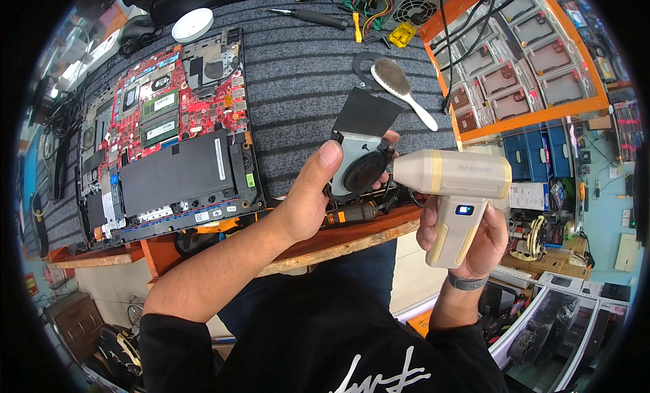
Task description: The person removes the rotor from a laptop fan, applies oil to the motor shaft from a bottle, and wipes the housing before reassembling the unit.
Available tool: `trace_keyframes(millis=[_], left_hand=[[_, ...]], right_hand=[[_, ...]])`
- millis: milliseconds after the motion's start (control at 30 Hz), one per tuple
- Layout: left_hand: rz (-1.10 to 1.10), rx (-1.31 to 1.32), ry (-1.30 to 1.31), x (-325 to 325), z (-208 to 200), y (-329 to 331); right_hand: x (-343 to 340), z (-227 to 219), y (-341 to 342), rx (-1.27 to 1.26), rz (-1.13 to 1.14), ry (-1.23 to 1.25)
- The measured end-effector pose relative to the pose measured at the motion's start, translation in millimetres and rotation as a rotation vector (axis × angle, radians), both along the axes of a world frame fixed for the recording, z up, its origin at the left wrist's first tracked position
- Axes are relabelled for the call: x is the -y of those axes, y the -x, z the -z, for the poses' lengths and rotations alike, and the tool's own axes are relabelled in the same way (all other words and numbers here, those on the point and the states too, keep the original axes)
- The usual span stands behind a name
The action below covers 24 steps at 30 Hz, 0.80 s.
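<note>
Black shirt fabric [284, 345] is filling the lower foreground. Left hand [313, 190] is clamping a round black fan [365, 171] above the bench's near edge [338, 240]; the thumb [329, 156] is lying along its metal plate [351, 146], fingertips [391, 137] showing past the opposite side. Right hand [477, 237] is gripping a beige blower [453, 173], fingers around the handle, nozzle pointing fanward; nozzle contact cannot be told.

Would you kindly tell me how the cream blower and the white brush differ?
The blower is held up; the brush lies on the gray mat. The blower is pistol-shaped with a lit display; the brush has a slim handle and an oval bristled head. Both are pale and have handles.
</note>
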State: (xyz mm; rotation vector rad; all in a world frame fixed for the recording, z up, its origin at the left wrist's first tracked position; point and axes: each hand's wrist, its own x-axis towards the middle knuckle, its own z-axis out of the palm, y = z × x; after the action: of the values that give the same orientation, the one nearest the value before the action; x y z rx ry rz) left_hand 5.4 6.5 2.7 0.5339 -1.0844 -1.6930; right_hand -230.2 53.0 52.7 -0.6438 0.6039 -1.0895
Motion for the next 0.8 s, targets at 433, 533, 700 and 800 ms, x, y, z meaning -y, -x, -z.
trace_keyframes(millis=[433, 533, 700, 800], left_hand=[[0.001, 0.002, -0.015, -0.3, -0.2, 0.7], [0.017, -0.001, -0.011, 0.4, 1.8, -0.3], [0.009, 0.0, -0.012, -0.8, 1.6, 0.5], [0.01, 0.009, -0.006, -0.9, 0.5, 0.4]], right_hand=[[0.2, 0.3, -0.1, -0.004, 0.0, -0.006], [-0.1, 0.4, -0.2, -0.013, 0.004, -0.01], [-0.8, 0.1, -0.7, -0.037, 0.017, -0.016], [-0.7, -0.3, -1.5, -0.026, 0.02, -0.021]])
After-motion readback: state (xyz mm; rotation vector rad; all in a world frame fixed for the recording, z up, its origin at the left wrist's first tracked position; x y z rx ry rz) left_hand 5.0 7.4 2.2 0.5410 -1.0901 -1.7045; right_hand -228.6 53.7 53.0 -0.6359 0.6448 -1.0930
